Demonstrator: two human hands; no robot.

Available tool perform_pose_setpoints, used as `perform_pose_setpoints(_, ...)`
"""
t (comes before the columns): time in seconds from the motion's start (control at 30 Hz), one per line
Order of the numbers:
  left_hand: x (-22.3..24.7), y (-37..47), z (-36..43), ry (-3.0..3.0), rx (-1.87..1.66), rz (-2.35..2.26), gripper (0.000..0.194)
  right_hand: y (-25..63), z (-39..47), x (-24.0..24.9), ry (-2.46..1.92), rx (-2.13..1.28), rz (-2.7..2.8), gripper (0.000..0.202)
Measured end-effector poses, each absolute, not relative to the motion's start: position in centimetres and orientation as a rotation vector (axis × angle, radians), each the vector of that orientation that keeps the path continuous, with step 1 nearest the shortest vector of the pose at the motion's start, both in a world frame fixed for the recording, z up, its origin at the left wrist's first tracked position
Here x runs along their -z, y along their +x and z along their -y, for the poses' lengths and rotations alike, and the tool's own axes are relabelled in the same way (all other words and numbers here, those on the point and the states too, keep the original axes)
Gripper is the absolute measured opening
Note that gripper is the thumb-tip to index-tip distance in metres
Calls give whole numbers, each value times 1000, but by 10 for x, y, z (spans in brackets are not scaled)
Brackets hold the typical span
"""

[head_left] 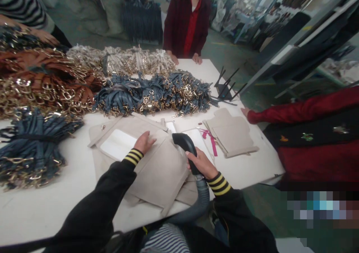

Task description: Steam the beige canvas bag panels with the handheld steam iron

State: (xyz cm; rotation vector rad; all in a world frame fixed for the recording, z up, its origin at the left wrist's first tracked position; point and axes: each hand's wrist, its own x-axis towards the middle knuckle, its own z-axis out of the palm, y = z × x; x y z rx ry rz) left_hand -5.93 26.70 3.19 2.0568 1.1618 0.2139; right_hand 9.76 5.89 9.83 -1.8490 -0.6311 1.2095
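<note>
My right hand (201, 162) is wrapped round a black nozzle (185, 142) on a grey ribbed hose (203, 195), its tip over beige fabric pieces (161, 170). Fingers apart, my left hand (144, 143) is over the upper part of the beige pieces, holding nothing. Beside it a white rectangular panel (118, 144) lies on the beige material. Right of the nozzle are a pink strip (214, 145) and another stack of beige pieces (231, 133).
Bundles of dark blue straps (154, 92), brown straps (42, 77) and cream straps (137, 60) with gold clasps cover the table's back and left. A black rack (224, 90) stands at the back right. People stand round the table (260, 163), one hand (246, 112) at its right edge.
</note>
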Motion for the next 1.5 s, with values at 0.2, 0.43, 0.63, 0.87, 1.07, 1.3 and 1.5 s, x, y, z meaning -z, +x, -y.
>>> perform_pose_setpoints(0.2, -29, 0, -295, 2014, -66, -910, 38, 95, -64, -106, -1873, -1263, 726, 20)
perform_pose_setpoints(0.43, -58, -26, -304, 1766, -35, -699, 37, 95, -52, -126, -1856, -1221, 713, 21)
perform_pose_setpoints(0.63, -72, -29, -293, 1693, -65, -656, 40, 81, -53, -143, -1872, -1267, 870, 20)
perform_pose_setpoints(0.87, -90, -35, -288, 1777, -97, -612, 40, 80, -53, -155, -1889, -1169, 792, 20)
perform_pose_setpoints(1.07, -95, -37, -283, 1825, -95, -596, 39, 78, -51, -153, -1855, -1264, 863, 21)
perform_pose_setpoints(1.3, -106, -24, -308, 2055, -77, -639, 37, 92, -39, -153, -1840, -1039, 744, 25)
perform_pose_setpoints(1.5, -82, -22, -316, 2247, -580, -1008, 35, 98, -3, -130, -1922, -1108, 677, 27)
